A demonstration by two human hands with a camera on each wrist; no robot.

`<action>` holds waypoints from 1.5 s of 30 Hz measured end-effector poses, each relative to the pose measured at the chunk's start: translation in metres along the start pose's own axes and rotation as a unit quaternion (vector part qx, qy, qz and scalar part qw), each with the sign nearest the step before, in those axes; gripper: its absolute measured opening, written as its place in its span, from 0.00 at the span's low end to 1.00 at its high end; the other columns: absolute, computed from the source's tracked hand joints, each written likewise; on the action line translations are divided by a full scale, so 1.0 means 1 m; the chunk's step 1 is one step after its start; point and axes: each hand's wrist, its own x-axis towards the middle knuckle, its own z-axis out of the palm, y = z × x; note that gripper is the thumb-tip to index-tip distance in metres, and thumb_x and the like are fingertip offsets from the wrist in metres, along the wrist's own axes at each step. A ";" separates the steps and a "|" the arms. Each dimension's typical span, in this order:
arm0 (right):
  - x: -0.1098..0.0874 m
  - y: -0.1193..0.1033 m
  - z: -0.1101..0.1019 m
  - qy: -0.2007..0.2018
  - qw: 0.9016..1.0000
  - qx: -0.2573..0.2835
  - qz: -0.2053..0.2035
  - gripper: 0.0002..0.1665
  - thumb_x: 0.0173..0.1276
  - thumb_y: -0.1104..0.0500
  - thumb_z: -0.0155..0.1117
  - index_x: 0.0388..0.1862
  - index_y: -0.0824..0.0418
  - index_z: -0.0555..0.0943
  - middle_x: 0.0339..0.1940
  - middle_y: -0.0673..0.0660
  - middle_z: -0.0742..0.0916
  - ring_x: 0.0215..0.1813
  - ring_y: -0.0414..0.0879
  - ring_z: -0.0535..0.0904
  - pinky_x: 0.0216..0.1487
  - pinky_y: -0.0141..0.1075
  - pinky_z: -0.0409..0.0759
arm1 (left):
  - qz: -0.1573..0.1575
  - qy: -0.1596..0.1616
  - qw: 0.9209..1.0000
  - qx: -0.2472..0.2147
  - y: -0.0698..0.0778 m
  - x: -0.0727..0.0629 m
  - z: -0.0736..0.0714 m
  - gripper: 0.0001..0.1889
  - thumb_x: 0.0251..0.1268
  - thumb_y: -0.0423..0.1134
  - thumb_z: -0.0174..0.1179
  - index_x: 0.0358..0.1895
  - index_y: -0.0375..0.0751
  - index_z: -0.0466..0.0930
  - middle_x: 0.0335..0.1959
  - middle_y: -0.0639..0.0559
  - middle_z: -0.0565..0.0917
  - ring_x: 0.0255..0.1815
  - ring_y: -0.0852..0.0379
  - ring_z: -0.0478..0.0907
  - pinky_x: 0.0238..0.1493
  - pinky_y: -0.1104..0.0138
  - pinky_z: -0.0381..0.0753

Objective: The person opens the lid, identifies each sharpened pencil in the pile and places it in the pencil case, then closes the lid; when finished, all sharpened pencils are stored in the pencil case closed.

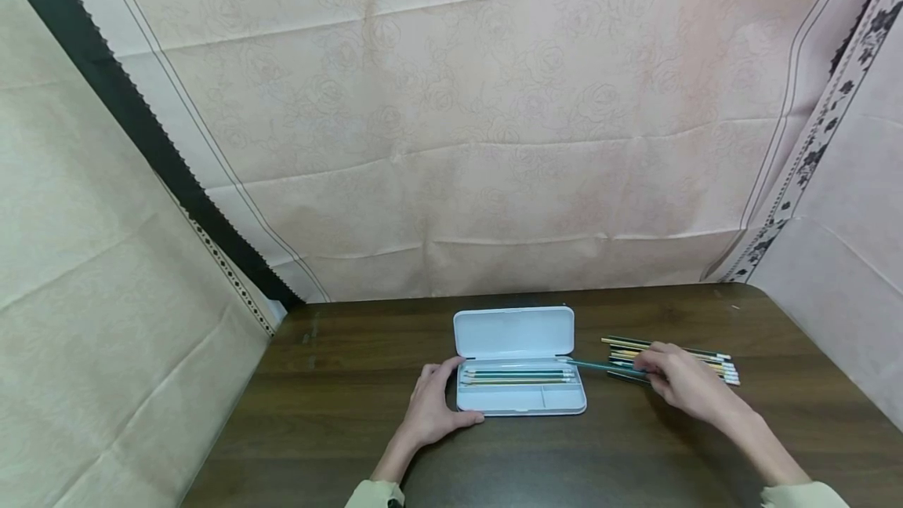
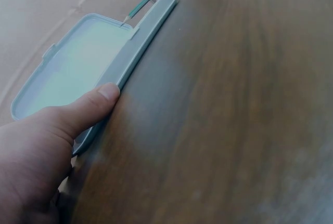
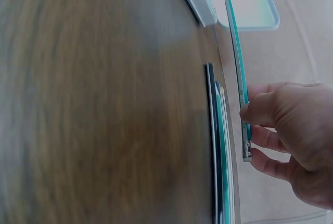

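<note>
Over the brown tabletop (image 1: 339,406), pinching a green pencil (image 3: 240,70) in the right hand (image 1: 673,376), pointing it across the open case (image 1: 502,398), gripped in the left hand (image 1: 432,408); might snag the rim (image 1: 582,397) if lowered aslant.

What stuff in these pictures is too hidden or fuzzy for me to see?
Head view: how many are in the pile of pencils; they overlap, and the right hand covers some.
Left wrist view: the pencils inside, hidden by the front wall of the case.
Right wrist view: marks on the held pencil, too small and blurred; the pile's lower end, cut off by the bottom edge.
</note>
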 end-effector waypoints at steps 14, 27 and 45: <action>0.023 -0.023 0.010 -0.047 0.998 0.029 0.029 0.18 0.53 0.74 0.72 0.35 0.53 0.85 0.34 0.43 0.80 0.33 0.37 0.74 0.32 0.37 0.77 | -0.002 0.000 1.000 -0.001 0.000 0.000 0.000 0.51 0.42 0.61 0.79 0.72 0.46 0.68 0.59 0.49 0.75 0.57 0.50 0.67 0.52 0.49 0.68; 0.038 -0.037 0.021 -0.057 0.997 0.039 0.016 0.16 0.54 0.73 0.73 0.35 0.54 0.86 0.34 0.44 0.81 0.35 0.39 0.75 0.37 0.40 0.80 | -0.006 -0.002 1.000 0.004 -0.001 0.001 0.001 0.51 0.43 0.61 0.79 0.72 0.47 0.68 0.59 0.49 0.75 0.57 0.50 0.67 0.53 0.49 0.68; 0.051 -0.053 0.032 -0.052 0.997 0.053 -0.006 0.16 0.56 0.74 0.72 0.38 0.55 0.87 0.34 0.45 0.81 0.35 0.39 0.74 0.35 0.37 0.78 | -0.008 -0.006 1.000 0.003 -0.001 0.001 0.000 0.51 0.43 0.62 0.78 0.72 0.48 0.68 0.58 0.49 0.74 0.57 0.50 0.67 0.52 0.49 0.68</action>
